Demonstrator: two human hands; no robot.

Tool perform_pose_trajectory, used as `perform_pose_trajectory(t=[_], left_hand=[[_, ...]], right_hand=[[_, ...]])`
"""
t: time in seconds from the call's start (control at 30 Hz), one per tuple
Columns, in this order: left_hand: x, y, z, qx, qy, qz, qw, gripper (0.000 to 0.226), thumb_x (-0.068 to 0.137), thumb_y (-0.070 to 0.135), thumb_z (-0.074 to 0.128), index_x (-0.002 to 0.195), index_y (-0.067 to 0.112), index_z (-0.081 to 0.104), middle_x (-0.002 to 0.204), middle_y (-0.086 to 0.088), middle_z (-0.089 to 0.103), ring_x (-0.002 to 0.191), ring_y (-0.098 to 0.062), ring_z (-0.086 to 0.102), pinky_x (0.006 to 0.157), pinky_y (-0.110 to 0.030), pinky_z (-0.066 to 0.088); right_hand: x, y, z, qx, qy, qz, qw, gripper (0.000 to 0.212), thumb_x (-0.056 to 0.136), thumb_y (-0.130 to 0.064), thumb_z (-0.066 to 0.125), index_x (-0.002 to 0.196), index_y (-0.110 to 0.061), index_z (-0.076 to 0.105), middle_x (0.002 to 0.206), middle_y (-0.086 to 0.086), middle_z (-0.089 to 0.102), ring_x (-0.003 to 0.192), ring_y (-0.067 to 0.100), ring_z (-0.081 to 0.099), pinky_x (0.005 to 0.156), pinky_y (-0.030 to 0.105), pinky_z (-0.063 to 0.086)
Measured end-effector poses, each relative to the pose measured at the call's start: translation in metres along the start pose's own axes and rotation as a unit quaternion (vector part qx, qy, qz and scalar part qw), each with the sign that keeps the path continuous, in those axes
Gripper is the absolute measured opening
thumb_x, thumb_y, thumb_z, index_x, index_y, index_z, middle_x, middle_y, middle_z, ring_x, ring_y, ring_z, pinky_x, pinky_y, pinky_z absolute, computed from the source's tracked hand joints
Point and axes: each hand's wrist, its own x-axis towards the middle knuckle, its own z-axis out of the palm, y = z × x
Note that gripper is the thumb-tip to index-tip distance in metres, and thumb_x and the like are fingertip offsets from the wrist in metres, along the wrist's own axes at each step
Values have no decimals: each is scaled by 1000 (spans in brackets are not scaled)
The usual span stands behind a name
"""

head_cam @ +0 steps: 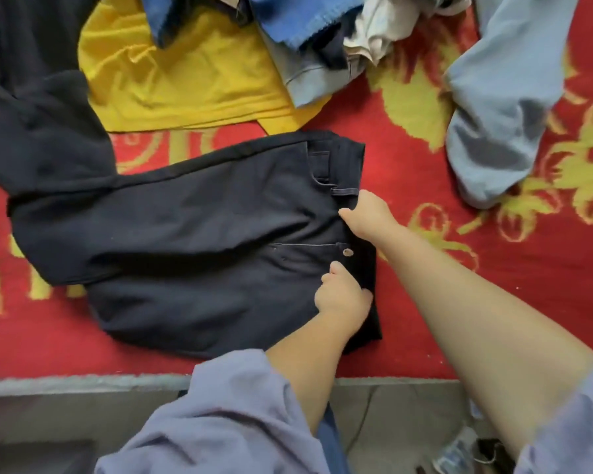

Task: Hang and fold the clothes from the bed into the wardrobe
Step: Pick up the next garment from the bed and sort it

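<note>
Head view of a bed covered by a red blanket [425,302] with a yellow floral pattern. The dark trousers [202,241] lie flat on the blanket near its front edge and serve as the landmark here; their waistband points to the right and their legs run off to the left, where the cloth is bunched and folded back.

The left hand [341,295] sits at the near part of the waistband, its fingers curled over the edge of the cloth and gripping it. The right hand [367,213] sits at the far part of the same waistband, just beyond a metal button [347,252], with thumb and fingers pinching the fabric beside a belt loop. Both forearms are bare, and grey-blue sleeves [226,415] are pushed up toward the elbows.

Beyond the trousers, and touching their upper edge, lies a yellow garment [185,80]. Further beyond it sits a heap of mixed clothes [315,32], blue, grey and off-white. To the right of the trousers, well apart from them, a pale blue garment [500,107] is draped on the blanket. Another dark garment [31,46] lies beyond the trouser legs at the left. A grey floor [391,412] shows below the blanket's front edge.
</note>
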Motion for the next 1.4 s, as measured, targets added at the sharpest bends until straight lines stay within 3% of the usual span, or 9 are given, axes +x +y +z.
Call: perform_pose_trajectory(t=[0.17,0.37,0.5,0.7,0.87,1.0,1.2,1.3,1.4], left_hand=[[-15,-10,-19,-63,-33,78,994,18,86,11,48,97,8,33,110,-21,59,100,-40,57,72,-37,41],[-77,42,-7,-246,-245,218,912,20,93,31,51,104,15,44,101,-7,64,92,-21,57,81,-34,45],[-50,-1,-46,-234,-155,276,919,17,91,22,47,99,12,59,90,-5,63,89,-26,61,84,-34,47],[3,-197,-175,-135,137,235,953,17,86,4,47,78,13,59,71,2,57,72,-21,53,74,-34,42],[44,-356,-239,-110,175,19,978,20,86,8,48,70,14,58,76,-13,68,76,-31,61,73,-39,48],[71,-388,-265,-470,148,-86,866,21,100,5,33,108,4,52,94,-17,63,61,-14,62,64,-26,52],[121,-350,-336,-767,122,-32,629,16,95,11,55,111,13,55,107,-6,65,89,-18,67,80,-37,55],[132,-366,-367,-786,99,-17,610,35,93,17,59,127,12,55,118,-8,67,98,-25,67,68,-37,58],[113,-390,-390,-781,147,7,607,31,93,12,56,123,9,59,113,-8,69,90,-22,69,69,-32,56]], right_hand=[[-15,19,-23,-13,18,-19,1000,36,93,-22,57,125,-5,57,127,18,60,118,35,53,90,33,41],[-24,95,-75,-66,181,120,974,35,93,-16,53,121,4,50,123,33,54,116,46,50,92,44,41],[-35,99,-70,-105,183,170,963,54,88,-13,58,135,2,37,136,32,40,127,47,38,100,49,37],[-72,-29,40,-130,237,-105,957,60,80,-4,62,137,-4,46,148,26,33,138,41,29,108,52,28],[-129,-153,161,-73,157,-394,903,52,67,-10,65,119,-6,62,129,19,56,119,35,54,101,42,44],[-156,-193,250,-240,17,-385,891,78,60,-19,79,134,-16,53,137,15,53,127,31,51,98,51,44],[-125,-199,262,-322,100,-228,913,57,68,-13,65,124,-11,62,113,13,65,97,30,65,72,38,54],[-124,-207,252,-252,57,-148,955,57,88,-8,45,144,-21,40,122,16,50,110,37,51,80,44,50],[-136,-209,246,-240,15,-225,944,57,89,-18,50,144,-23,38,116,12,48,108,34,51,78,42,48]])
